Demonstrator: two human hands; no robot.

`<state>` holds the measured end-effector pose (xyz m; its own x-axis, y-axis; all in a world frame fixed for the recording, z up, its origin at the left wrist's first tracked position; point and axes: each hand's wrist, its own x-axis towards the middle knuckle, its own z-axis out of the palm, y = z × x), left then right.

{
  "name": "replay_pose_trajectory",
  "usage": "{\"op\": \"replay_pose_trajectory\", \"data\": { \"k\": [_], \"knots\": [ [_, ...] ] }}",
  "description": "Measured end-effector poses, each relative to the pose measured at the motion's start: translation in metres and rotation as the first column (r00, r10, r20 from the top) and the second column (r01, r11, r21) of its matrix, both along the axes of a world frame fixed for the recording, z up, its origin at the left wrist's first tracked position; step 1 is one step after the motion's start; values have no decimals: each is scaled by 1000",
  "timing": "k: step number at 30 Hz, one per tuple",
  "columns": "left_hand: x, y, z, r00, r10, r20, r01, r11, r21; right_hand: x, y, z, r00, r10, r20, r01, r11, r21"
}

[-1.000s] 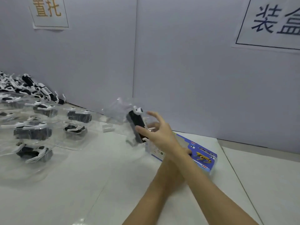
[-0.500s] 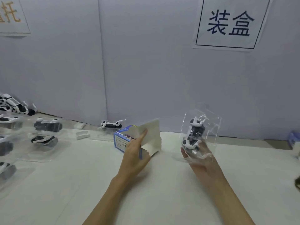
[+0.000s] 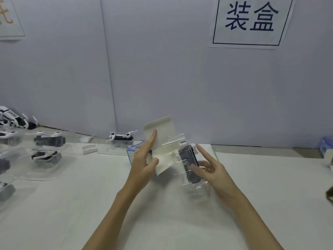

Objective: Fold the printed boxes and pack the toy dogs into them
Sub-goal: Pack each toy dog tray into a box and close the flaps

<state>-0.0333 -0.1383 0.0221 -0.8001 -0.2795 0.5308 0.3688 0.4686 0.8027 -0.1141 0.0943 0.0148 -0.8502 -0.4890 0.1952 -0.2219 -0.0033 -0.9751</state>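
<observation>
At the centre of the white paper-covered table [image 3: 54,204], the person's left hand [image 3: 143,164] holds the small blue-and-white printed cardboard box [image 3: 132,153] by its open end, thumb curled over the edge of the box mouth and the forefinger laid straight up the inside of the raised white lid flap [image 3: 162,132]. Just at 3 o'clock of it, the right hand [image 3: 210,168] holds a clear moulded plastic blister tray [image 3: 182,159] with a black-and-white toy dog [image 3: 189,163] seated in it; the thumb presses on the tray from the near side, the forefinger points up along its far edge, and the other fingers curl behind. The tray's leading end touches or overlaps the box mouth, though motion blur leaves it unclear whether it is inside.

At 11 o'clock of the box, another black-and-white toy dog in a clear tray [image 3: 121,138] lies by the grey-lilac back wall [image 3: 162,78]. At 9 o'clock, several more trayed toy dogs [image 3: 47,141] sit in a group, with a loose pile of toy dogs [image 3: 13,120] at 10 o'clock near the wall. 2 small white plastic pieces [image 3: 89,147] lie between that group and the box. A white sign with dark blue characters [image 3: 250,20] hangs at 1 o'clock.
</observation>
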Motion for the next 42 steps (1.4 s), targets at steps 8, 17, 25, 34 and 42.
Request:
{"op": "replay_pose_trajectory", "data": {
  "k": [8, 17, 25, 34, 42],
  "knots": [
    [4, 11, 6, 999, -26, -29, 23, 995, -100, -10, 16, 2, 989, -23, -146, 47, 986, 160],
    [0, 18, -3, 996, 12, -89, -45, 924, -380, -15, 8, -11, 923, -215, -320, 298, 925, 238],
    [-5, 26, -11, 983, 63, -174, -130, 904, -408, -10, 4, -12, 866, -211, -453, 383, 862, 331],
    [-6, 25, -14, 983, 53, -175, -138, 843, -520, -11, 8, -12, 873, -167, -457, 402, 778, 484],
    [-5, 23, -17, 990, 39, -139, -109, 831, -545, -6, 11, -5, 873, -133, -469, 425, 678, 600]
  ]
}}
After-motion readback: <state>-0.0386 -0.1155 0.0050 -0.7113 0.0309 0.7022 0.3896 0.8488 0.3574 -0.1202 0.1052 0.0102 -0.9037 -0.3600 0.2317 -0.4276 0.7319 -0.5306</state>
